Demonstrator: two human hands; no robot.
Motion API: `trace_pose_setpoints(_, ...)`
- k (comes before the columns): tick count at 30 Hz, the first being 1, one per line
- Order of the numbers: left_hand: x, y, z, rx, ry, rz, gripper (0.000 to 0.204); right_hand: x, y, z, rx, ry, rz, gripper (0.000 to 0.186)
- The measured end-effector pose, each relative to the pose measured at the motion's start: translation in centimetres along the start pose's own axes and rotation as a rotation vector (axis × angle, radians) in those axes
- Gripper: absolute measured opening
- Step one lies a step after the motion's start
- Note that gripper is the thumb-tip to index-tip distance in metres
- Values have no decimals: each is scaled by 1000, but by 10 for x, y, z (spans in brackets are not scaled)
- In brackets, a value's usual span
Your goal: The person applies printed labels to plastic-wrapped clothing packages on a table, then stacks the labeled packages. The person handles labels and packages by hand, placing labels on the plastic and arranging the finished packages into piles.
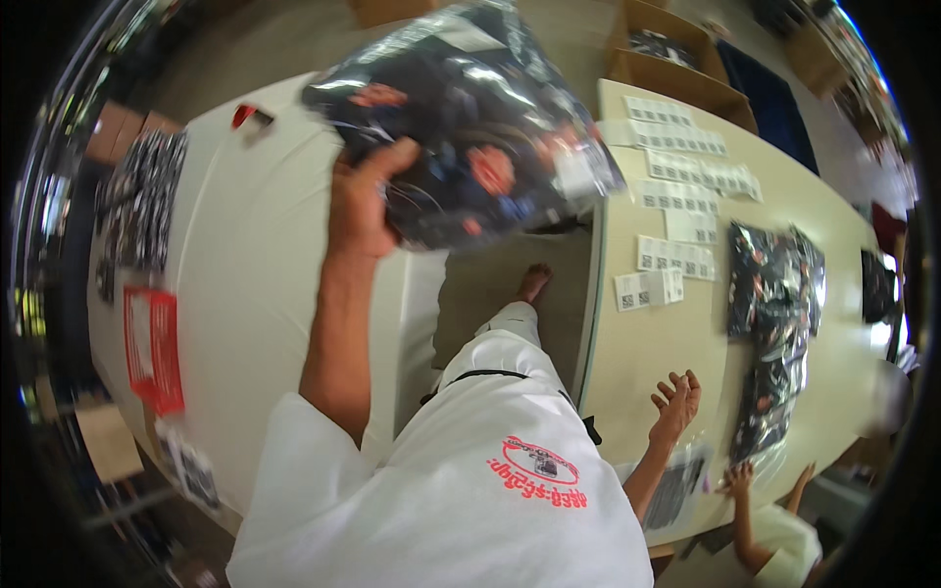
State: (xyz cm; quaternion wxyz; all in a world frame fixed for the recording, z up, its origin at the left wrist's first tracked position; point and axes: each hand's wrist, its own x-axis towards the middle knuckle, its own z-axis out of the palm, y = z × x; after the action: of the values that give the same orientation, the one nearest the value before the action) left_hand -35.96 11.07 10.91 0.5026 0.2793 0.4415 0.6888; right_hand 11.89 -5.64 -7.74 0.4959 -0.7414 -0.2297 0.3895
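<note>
Left grip [361, 204] pinches bag [441, 147] at one side | right grip [674, 407] loosely curled, empty, above bench [627, 358] | slick bag may slip

The package [490, 171] is dark, red-patterned; the basket [170, 365] red.

Roomy left, tight right

On our left, the white desk [250, 216] is bare mid-surface, a red basket [169, 367] near its outer edge. Ahead, a raised plastic bag [456, 181] bars the way. The beige desk's [622, 358] label strips [678, 197] and bagged bundles [769, 304] leave us a narrow lane.
</note>
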Motion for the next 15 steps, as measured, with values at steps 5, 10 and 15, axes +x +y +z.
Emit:
trace_pose_setpoints(5, -25, 56, -103, -140, 408, 298, 40, 3, -4, 33, 101, -76, -51, 56)
trace_pose_setpoints(10, -66, 13, -298, -110, 350, -46, 48, -20, 20, 35, 124, -19, -5, 59)
trace_pose_setpoints(15, -118, -100, -356, 1180, 1375, -181, 78, -20, 21, 16, 40, 157, 57, 52)
